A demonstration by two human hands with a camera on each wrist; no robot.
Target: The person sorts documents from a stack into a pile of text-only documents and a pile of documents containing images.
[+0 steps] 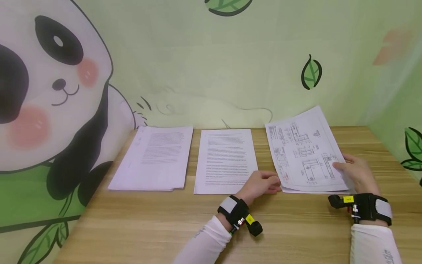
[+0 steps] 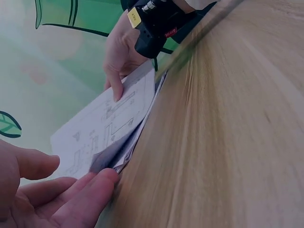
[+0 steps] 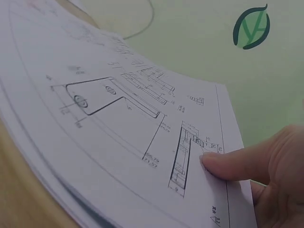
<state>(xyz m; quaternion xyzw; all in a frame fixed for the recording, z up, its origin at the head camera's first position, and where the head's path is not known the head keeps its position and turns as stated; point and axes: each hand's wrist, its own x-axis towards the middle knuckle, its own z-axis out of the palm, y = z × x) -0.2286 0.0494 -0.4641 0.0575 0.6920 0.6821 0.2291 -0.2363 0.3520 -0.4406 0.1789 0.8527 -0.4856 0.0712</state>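
The right hand pinches the right edge of a sheet with technical drawings, thumb on top and fingers beneath. That sheet is lifted and bowed above other papers at the table's right part. In the right wrist view the thumb lies on the drawing sheet. The left hand is at the lower left corner of this stack, its fingertips touching the edge. From the left wrist view, the left hand has relaxed fingers against the papers, thumb apart from them, and the sheet rises off those below.
A printed text stack lies in the middle of the wooden table, partly under the left forearm's side. Another paper stack lies at the left. Behind stands a green backdrop with a panda and leaves.
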